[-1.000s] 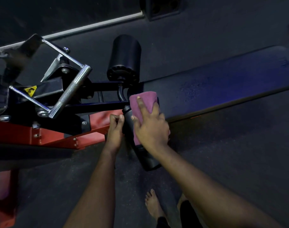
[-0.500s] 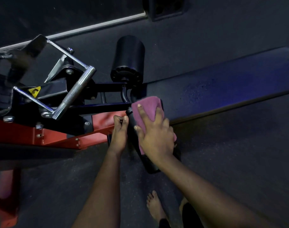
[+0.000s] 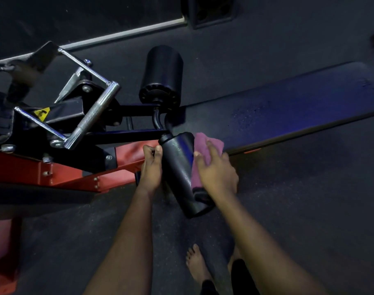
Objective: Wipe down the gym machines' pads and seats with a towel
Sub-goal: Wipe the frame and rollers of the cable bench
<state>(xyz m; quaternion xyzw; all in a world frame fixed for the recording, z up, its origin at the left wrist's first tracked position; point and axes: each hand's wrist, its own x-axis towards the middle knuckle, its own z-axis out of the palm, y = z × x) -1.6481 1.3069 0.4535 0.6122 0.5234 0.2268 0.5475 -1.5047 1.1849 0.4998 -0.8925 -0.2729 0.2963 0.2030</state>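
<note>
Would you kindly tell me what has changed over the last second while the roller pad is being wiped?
The right hand has slid the purple towel off the top of the near roller pad and round to its right side, baring the pad's top face. The left hand still holds the pad's inner end. The far roller pad and the bench pad stayed put.

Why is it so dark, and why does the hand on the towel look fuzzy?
Head view: the room is dim, so the floor and bench go nearly black, with a bluish sheen on the bench and roller; the chrome handle catches bright glare; the right hand on the towel is blurred, while the left hand looks sharp.
</note>
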